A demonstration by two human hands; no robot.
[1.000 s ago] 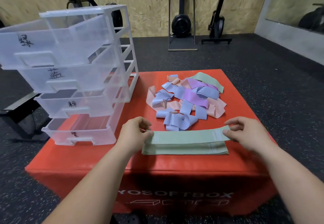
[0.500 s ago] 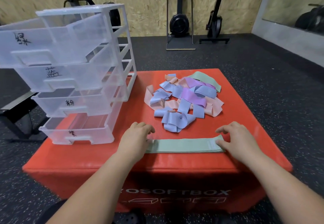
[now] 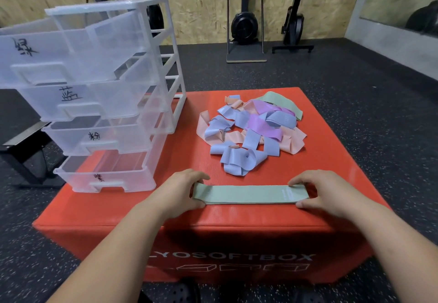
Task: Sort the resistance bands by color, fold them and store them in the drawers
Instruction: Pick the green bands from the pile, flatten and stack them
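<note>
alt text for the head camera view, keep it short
The left hand and right hand grip the ends of a folded green band flat on a red box. Behind it lies a tangled pile of blue, pink, purple and green bands; at left stands a clear drawer unit with four drawers pulled out.

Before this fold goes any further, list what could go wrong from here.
The green band, folded flat, is held only at its ends by the left hand and right hand; released, its layers may spring apart.
The drawer unit has all four drawers pulled out, overhanging the left edge of the red box; pressing on the top drawer could tip it.
A second green band lies half buried in the pile and may be missed.
</note>
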